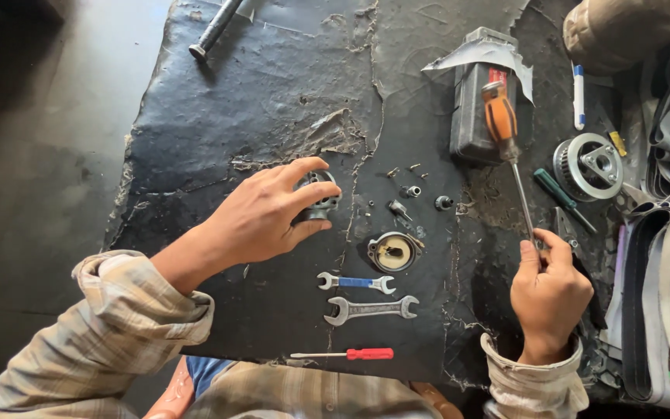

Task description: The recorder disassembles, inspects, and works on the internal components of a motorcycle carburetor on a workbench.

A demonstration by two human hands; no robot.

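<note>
Left hand (261, 216) lay over a small round metal part (321, 198) on the cracked black work mat (219, 132), thumb and fingers curled around it and touching its rim; the part sat on the mat near the middle. Right hand (550, 289) was closed around the tip end of an orange-handled screwdriver (508, 147), fingers pinched on the shaft; the handle pointed away, resting on a dark rectangular block (471, 124) with torn grey tape (482, 53) on top. Between the hands lay loose screws and small fittings (409, 190) and a round housing with a pale inner face (393, 251). Nearer the body: a small spanner with a blue middle (357, 282), a larger plain spanner (371, 309) just beside it, and a thin red-handled screwdriver (347, 354) at the mat's near edge. Right of the block: a white pen-like stick (578, 95), a toothed metal pulley (589, 165), a green-handled screwdriver (561, 197). A dark metal rod (215, 29) lay at the far edge. Both sleeves were pale plaid.
</note>
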